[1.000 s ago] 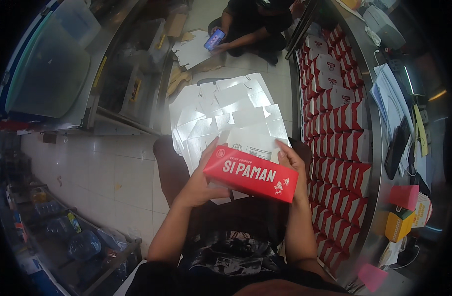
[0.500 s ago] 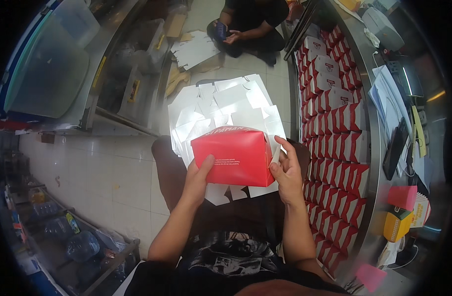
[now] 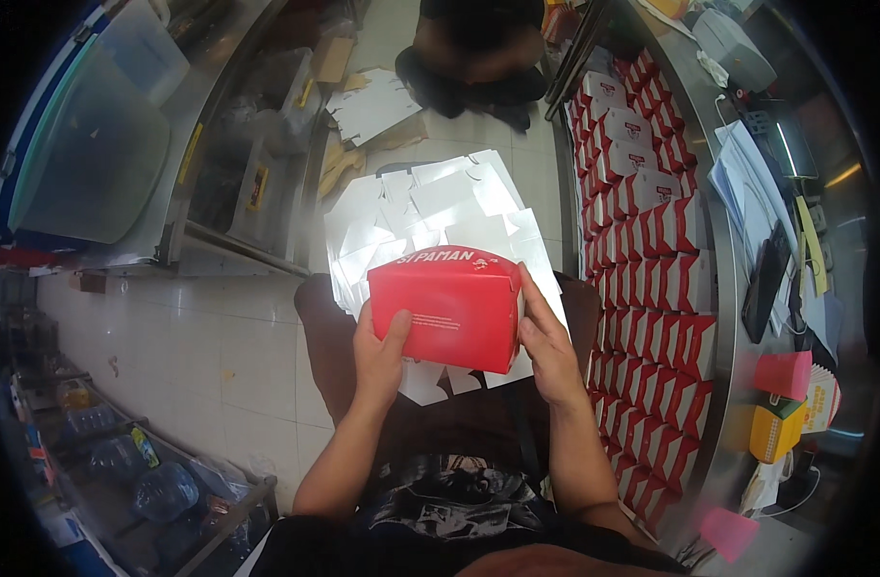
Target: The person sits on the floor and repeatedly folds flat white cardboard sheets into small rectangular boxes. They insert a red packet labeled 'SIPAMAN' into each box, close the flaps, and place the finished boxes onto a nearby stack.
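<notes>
Between my two hands is a red folded cardboard box (image 3: 445, 313) with white print on it, held above my lap. My left hand (image 3: 380, 356) grips its left side, the thumb lying on the red face. At the opposite end my right hand (image 3: 547, 346) is closed on the box's right edge, fingers along the side panel. Beneath the box a pile of flat, unfolded white box blanks (image 3: 449, 207) rests over my legs, partly hidden by the box.
On the right, rows of red and white folded boxes (image 3: 651, 288) fill a shelf beside a metal counter (image 3: 738, 375). Another person (image 3: 478, 58) sits on the floor ahead, near flat cardboard (image 3: 372, 104). Left stand a metal unit with drawers (image 3: 257, 183) and a rack with water bottles (image 3: 166, 492).
My right hand has moved in against the box's right end, where a side flap stood out before. The box sits slightly lower. The other person has bent forward, their hands no longer visible.
</notes>
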Tool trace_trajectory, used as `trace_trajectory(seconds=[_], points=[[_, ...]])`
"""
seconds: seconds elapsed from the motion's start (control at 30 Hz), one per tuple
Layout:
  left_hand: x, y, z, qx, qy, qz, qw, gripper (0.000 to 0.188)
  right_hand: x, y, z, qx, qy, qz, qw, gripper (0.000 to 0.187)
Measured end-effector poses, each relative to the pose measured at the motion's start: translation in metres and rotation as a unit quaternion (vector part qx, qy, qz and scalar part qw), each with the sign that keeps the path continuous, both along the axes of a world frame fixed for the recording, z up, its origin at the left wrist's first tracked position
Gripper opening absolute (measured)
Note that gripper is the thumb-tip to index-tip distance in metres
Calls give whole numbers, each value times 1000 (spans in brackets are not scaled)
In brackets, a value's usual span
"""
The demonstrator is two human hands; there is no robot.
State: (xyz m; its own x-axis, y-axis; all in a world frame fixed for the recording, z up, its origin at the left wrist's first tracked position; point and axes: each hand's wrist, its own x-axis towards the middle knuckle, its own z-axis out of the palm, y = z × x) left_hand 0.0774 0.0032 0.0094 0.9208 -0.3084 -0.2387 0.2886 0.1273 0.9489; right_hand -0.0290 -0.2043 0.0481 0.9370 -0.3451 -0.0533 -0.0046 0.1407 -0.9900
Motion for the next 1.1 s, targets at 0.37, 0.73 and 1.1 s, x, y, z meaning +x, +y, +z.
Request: trace_trajectory(seconds=[0.37,0.73,1.1], points=[[-5,4,-15,-72,-107,-40,991,55,5,-5,-1,218,-12,-162,962,57],[19,8,4,-123,-30,-163,978,67,-2,-4,0,143,57,-100,983,49],[14,2,17,-168,6,-152,974,64,2,-3,-2,134,61,-99,984,51]])
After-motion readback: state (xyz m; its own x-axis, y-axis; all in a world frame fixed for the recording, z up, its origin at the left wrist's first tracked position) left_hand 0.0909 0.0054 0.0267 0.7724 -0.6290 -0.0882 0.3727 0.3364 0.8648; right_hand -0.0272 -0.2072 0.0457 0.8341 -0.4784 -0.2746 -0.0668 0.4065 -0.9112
